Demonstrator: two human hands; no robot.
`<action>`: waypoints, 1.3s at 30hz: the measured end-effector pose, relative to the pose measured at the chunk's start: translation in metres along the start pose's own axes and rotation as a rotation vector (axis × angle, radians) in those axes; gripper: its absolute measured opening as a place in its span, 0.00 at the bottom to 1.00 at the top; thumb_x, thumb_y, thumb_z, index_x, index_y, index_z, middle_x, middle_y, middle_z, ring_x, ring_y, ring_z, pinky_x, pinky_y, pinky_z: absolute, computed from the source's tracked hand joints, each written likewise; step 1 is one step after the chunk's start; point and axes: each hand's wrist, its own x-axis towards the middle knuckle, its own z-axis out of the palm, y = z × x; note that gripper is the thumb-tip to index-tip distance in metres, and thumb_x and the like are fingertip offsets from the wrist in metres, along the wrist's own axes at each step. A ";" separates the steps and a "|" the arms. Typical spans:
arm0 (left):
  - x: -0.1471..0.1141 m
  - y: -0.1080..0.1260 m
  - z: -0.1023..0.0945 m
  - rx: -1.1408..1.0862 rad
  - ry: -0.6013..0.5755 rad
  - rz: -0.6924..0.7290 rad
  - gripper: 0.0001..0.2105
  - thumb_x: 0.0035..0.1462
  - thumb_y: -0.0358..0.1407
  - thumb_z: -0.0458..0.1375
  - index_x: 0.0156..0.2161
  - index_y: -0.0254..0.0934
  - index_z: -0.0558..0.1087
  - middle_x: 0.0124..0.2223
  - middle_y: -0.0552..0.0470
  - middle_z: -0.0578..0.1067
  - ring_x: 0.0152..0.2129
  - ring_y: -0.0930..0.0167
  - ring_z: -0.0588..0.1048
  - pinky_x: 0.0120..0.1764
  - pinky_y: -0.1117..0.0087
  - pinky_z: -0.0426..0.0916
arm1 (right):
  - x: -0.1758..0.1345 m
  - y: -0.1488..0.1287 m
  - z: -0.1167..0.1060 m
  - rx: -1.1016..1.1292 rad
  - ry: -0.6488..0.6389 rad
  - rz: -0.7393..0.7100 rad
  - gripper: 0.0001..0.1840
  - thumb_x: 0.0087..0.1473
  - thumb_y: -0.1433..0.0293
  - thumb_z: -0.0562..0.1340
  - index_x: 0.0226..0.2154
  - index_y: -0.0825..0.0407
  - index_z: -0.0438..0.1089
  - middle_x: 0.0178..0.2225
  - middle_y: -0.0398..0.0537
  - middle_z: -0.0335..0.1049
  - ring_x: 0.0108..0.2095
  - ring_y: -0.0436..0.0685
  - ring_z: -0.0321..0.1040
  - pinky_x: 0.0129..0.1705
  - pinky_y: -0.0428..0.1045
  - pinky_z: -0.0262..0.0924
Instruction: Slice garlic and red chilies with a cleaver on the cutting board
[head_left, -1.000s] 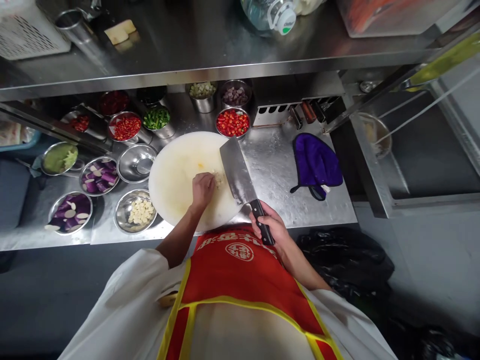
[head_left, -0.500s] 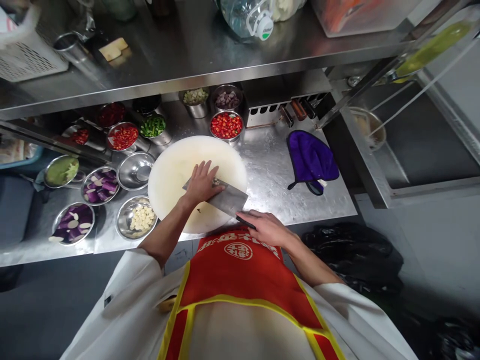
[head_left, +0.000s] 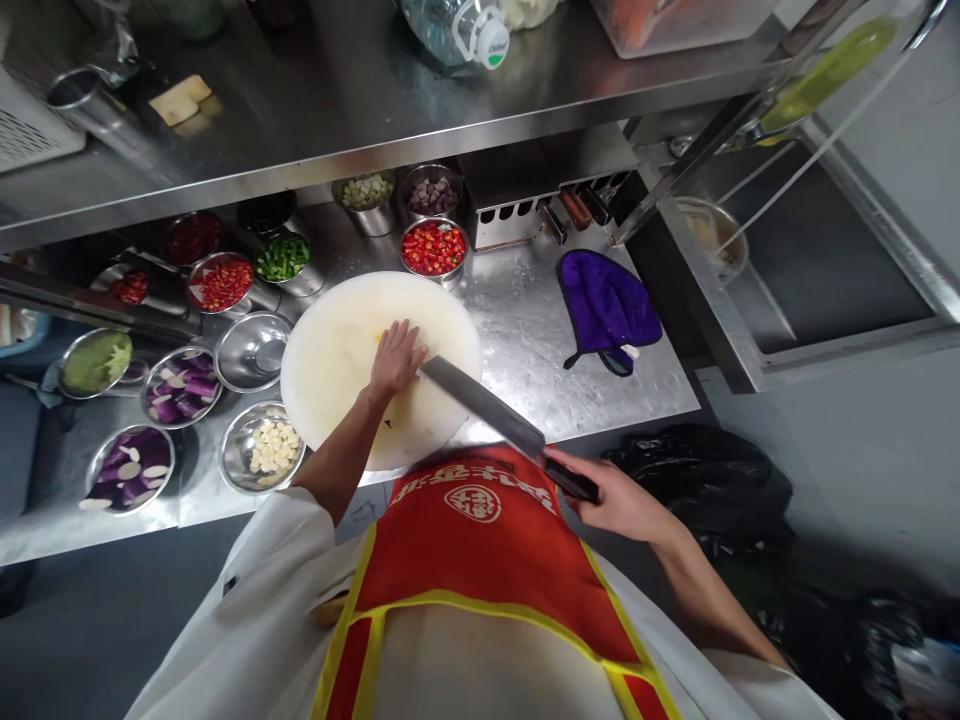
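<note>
My right hand is closed round the black handle of a cleaver, off the board's near right side. The cleaver's blade points up and left, its tip close to my left fingers. My left hand lies flat with fingers stretched out on the round white cutting board; whatever may be under the palm is hidden. A small dark speck shows on the board near my left wrist. Left of the board stands a metal bowl of peeled garlic cloves.
Beside the garlic are bowls of cut eggplant and a bare metal bowl. Behind the board stand pots of chopped red chili and green pepper. A purple cloth lies right. A steel shelf overhangs the counter.
The cleaver has come out from under my left hand, and my right hand has drawn it right and towards my body. My left hand stays on the board.
</note>
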 end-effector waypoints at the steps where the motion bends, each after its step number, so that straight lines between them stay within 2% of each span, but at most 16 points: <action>1: -0.001 0.004 0.002 -0.017 0.006 0.011 0.26 0.67 0.48 0.47 0.63 0.35 0.67 0.70 0.37 0.59 0.70 0.56 0.52 0.69 0.47 0.47 | 0.004 0.010 0.004 0.191 0.040 0.028 0.34 0.52 0.68 0.64 0.62 0.49 0.65 0.43 0.52 0.77 0.30 0.55 0.73 0.31 0.48 0.67; 3: -0.004 0.014 0.005 -0.042 0.008 0.041 0.24 0.68 0.47 0.46 0.61 0.35 0.69 0.69 0.38 0.61 0.69 0.58 0.54 0.69 0.48 0.48 | 0.023 0.030 0.016 0.605 0.107 0.083 0.29 0.54 0.57 0.64 0.55 0.53 0.67 0.28 0.43 0.71 0.16 0.48 0.60 0.18 0.45 0.55; 5: -0.008 0.022 0.006 -0.081 0.013 0.056 0.23 0.68 0.46 0.45 0.57 0.36 0.72 0.67 0.40 0.66 0.68 0.60 0.59 0.69 0.50 0.51 | 0.052 0.050 0.029 0.931 0.101 0.123 0.27 0.54 0.46 0.62 0.41 0.52 0.68 0.21 0.38 0.62 0.12 0.45 0.47 0.12 0.44 0.44; 8: -0.015 0.026 0.005 -0.173 0.077 0.022 0.22 0.69 0.45 0.43 0.52 0.38 0.75 0.60 0.41 0.74 0.62 0.63 0.67 0.66 0.55 0.60 | 0.094 0.071 0.043 1.126 -0.050 0.150 0.30 0.53 0.38 0.57 0.26 0.48 0.57 0.12 0.32 0.47 0.10 0.45 0.36 0.10 0.43 0.36; 10: -0.018 0.025 0.005 -0.184 0.194 -0.045 0.21 0.69 0.45 0.43 0.51 0.38 0.75 0.59 0.40 0.75 0.61 0.62 0.68 0.65 0.54 0.61 | 0.112 0.077 0.047 1.145 -0.123 0.163 0.32 0.52 0.36 0.55 0.24 0.46 0.52 0.11 0.31 0.44 0.10 0.45 0.35 0.10 0.43 0.35; 13: -0.020 0.025 0.008 -0.113 0.346 -0.192 0.22 0.67 0.46 0.47 0.54 0.33 0.72 0.62 0.33 0.70 0.65 0.55 0.62 0.66 0.46 0.56 | 0.124 0.076 0.050 1.112 -0.195 0.191 0.32 0.52 0.36 0.56 0.24 0.46 0.51 0.10 0.32 0.47 0.09 0.45 0.38 0.10 0.43 0.37; 15: -0.021 0.028 0.010 -0.099 0.326 -0.233 0.23 0.67 0.47 0.49 0.55 0.29 0.71 0.64 0.30 0.67 0.67 0.51 0.59 0.66 0.43 0.54 | 0.126 0.070 0.051 1.088 -0.229 0.209 0.31 0.53 0.38 0.57 0.25 0.47 0.52 0.11 0.33 0.49 0.10 0.45 0.39 0.10 0.43 0.37; 17: -0.027 0.031 0.009 -0.135 0.251 -0.196 0.24 0.68 0.47 0.47 0.53 0.29 0.73 0.63 0.30 0.68 0.66 0.51 0.60 0.66 0.43 0.54 | 0.128 0.062 0.052 1.075 -0.237 0.234 0.29 0.54 0.40 0.58 0.26 0.47 0.54 0.13 0.33 0.50 0.11 0.45 0.40 0.10 0.43 0.38; 21: -0.051 0.026 -0.008 -0.274 0.151 -0.148 0.23 0.70 0.47 0.43 0.52 0.35 0.75 0.58 0.40 0.76 0.59 0.60 0.71 0.64 0.54 0.63 | 0.134 0.050 0.058 1.094 -0.145 0.299 0.24 0.56 0.45 0.60 0.31 0.49 0.58 0.18 0.35 0.56 0.12 0.45 0.41 0.11 0.42 0.38; 23: -0.064 0.013 -0.021 -0.397 0.173 -0.212 0.24 0.69 0.49 0.44 0.54 0.37 0.75 0.57 0.43 0.77 0.56 0.62 0.74 0.62 0.57 0.66 | 0.137 0.047 0.061 1.110 -0.131 0.309 0.23 0.55 0.47 0.61 0.34 0.49 0.60 0.20 0.35 0.58 0.13 0.44 0.42 0.11 0.42 0.38; 25: -0.072 -0.003 -0.033 -0.490 0.262 -0.325 0.25 0.69 0.50 0.44 0.55 0.35 0.75 0.57 0.42 0.77 0.57 0.62 0.73 0.62 0.57 0.66 | 0.139 0.045 0.064 1.115 -0.166 0.315 0.24 0.54 0.47 0.63 0.35 0.50 0.61 0.20 0.35 0.59 0.12 0.44 0.42 0.11 0.42 0.38; 28: -0.078 -0.022 -0.042 -0.467 0.329 -0.419 0.27 0.69 0.51 0.43 0.56 0.34 0.73 0.60 0.40 0.74 0.59 0.61 0.71 0.63 0.57 0.64 | 0.142 0.044 0.067 1.105 -0.216 0.333 0.24 0.55 0.48 0.62 0.35 0.51 0.61 0.19 0.35 0.58 0.12 0.44 0.43 0.11 0.42 0.39; 30: -0.081 -0.023 -0.039 -0.386 0.265 -0.362 0.27 0.69 0.51 0.45 0.59 0.35 0.71 0.63 0.40 0.71 0.62 0.60 0.67 0.66 0.55 0.59 | 0.143 0.043 0.069 1.091 -0.235 0.344 0.23 0.57 0.48 0.61 0.35 0.51 0.62 0.19 0.36 0.58 0.12 0.44 0.44 0.11 0.42 0.39; 33: -0.090 -0.006 -0.023 -0.244 0.193 -0.235 0.27 0.69 0.49 0.44 0.63 0.33 0.67 0.66 0.36 0.66 0.67 0.57 0.60 0.69 0.51 0.51 | 0.143 0.044 0.076 1.068 -0.274 0.351 0.24 0.57 0.47 0.60 0.33 0.51 0.61 0.19 0.36 0.59 0.12 0.44 0.45 0.10 0.42 0.40; 35: -0.099 0.010 -0.010 -0.182 0.228 -0.233 0.27 0.70 0.48 0.42 0.64 0.31 0.64 0.68 0.34 0.63 0.68 0.56 0.57 0.69 0.48 0.50 | 0.141 0.045 0.082 1.050 -0.330 0.366 0.26 0.56 0.44 0.60 0.29 0.50 0.59 0.17 0.36 0.57 0.12 0.45 0.46 0.10 0.43 0.41; 39: -0.116 0.036 0.007 -0.149 0.365 -0.374 0.27 0.70 0.46 0.43 0.65 0.29 0.61 0.69 0.31 0.60 0.69 0.55 0.54 0.69 0.47 0.49 | 0.135 0.046 0.099 1.074 -0.405 0.405 0.27 0.56 0.43 0.59 0.28 0.50 0.58 0.16 0.37 0.57 0.12 0.45 0.46 0.11 0.42 0.42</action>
